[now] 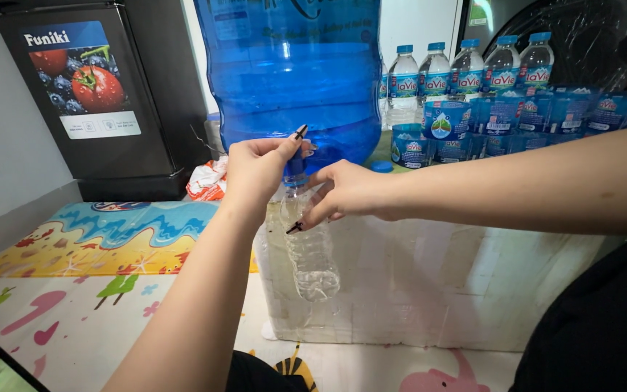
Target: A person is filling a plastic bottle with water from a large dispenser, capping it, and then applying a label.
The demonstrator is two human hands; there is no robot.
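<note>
Left hand [255, 168] nearest the camera, fingers pinched on the tap beneath the large blue translucent water jug [295, 72], right hand [346, 192] with fingers wrapped around the neck of the clear crumpled plastic bottle [312, 258], bottle upright under the tap, against the white foam box [429, 283], small labelled water bottles [466, 69] behind.

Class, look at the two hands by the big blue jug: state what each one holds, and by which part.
The right hand grips the clear plastic bottle near its neck. The left hand pinches the tap of the water jug above the bottle's mouth.
</note>
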